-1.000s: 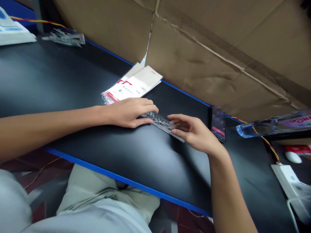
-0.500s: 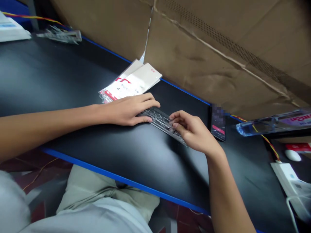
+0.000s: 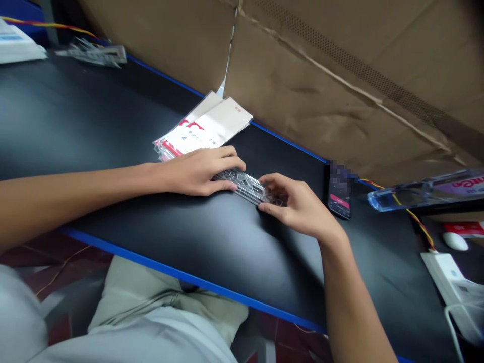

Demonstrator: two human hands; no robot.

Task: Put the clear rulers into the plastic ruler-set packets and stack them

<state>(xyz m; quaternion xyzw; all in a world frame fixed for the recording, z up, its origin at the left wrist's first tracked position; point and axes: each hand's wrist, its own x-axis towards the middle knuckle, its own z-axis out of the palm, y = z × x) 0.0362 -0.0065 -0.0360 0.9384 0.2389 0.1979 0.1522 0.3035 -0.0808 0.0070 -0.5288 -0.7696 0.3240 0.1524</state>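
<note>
A stack of clear plastic rulers (image 3: 249, 187) lies slantwise on the dark tabletop, with glare and dark markings across it. My left hand (image 3: 202, 171) is closed over its left end, thumb at the near edge and fingers over the far side. At the right end, my right hand (image 3: 293, 201) grips the stack between thumb and fingers, the thumb low on the near edge. My palms and fingers hide both ends. Just behind my left hand lie white and red printed packets (image 3: 223, 123) in clear sleeves, overlapping one another.
A phone (image 3: 339, 194) lies right of my right hand. Farther right are a clear bottle (image 3: 427, 190) on its side, a power strip (image 3: 446, 267) and a white mouse (image 3: 456, 241). More clear plastic pieces (image 3: 96, 54) lie far left. A cardboard wall (image 3: 321, 91) rises along the back edge.
My right hand has opened its pinch and taken hold around the right end of the rulers, its thumb now at the near edge. My left hand has hardly moved.
</note>
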